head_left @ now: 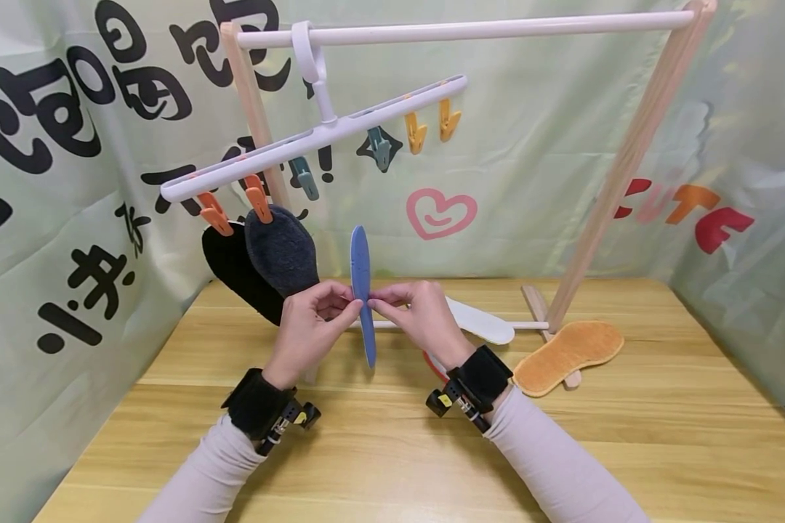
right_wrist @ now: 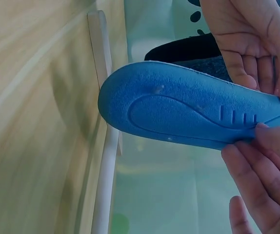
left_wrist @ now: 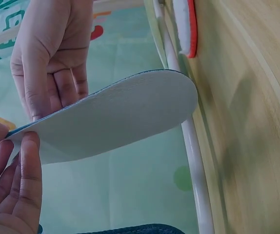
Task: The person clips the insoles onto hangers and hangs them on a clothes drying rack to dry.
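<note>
A blue insole (head_left: 361,269) stands upright between my two hands, its edge toward the head camera. My left hand (head_left: 309,327) pinches its left side near mid-length, and my right hand (head_left: 425,312) pinches the opposite side. In the right wrist view the insole's blue face (right_wrist: 179,107) shows moulded lines and short bars. Its other face (left_wrist: 125,117) looks pale grey in the left wrist view. Left of my hands, a black insole (head_left: 232,272) and a dark grey-blue insole (head_left: 281,247) hang from orange clips (head_left: 259,198) on a white hanger (head_left: 327,133).
Teal clips (head_left: 379,148) and yellow clips (head_left: 449,120) hang from the tilted hanger, which hooks over a rack's top bar (head_left: 497,29). A white insole (head_left: 480,321), a red-edged white insole (left_wrist: 183,27) and an orange insole (head_left: 569,356) lie at the right on the wooden table (head_left: 379,465).
</note>
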Tool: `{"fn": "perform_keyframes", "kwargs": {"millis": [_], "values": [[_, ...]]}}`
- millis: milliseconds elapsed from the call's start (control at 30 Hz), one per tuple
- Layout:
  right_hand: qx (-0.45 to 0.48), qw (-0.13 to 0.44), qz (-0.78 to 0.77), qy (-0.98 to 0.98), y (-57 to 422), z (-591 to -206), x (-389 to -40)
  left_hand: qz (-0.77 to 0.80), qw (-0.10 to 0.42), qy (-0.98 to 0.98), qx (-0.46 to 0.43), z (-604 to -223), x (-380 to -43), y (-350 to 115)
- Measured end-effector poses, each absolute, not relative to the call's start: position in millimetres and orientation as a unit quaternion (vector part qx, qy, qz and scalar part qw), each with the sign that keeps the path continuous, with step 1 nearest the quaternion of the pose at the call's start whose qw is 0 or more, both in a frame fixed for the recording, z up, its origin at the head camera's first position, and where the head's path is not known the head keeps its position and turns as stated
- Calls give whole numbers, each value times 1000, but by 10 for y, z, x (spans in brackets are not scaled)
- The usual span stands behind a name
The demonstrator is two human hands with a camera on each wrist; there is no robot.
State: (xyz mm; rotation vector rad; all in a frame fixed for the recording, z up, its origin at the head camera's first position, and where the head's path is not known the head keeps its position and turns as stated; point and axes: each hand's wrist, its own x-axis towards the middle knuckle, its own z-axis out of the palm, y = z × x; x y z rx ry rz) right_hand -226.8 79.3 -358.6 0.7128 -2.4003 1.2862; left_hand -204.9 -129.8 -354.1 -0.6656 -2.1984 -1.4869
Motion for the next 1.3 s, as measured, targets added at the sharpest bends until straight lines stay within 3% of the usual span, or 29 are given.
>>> {"fn": "perform_keyframes", "kwargs": {"millis": [1300], "values": [[319,143,410,-842,805,-3563,-2268,-502,218,-800,-248,-3564,-2063,-1317]]}}
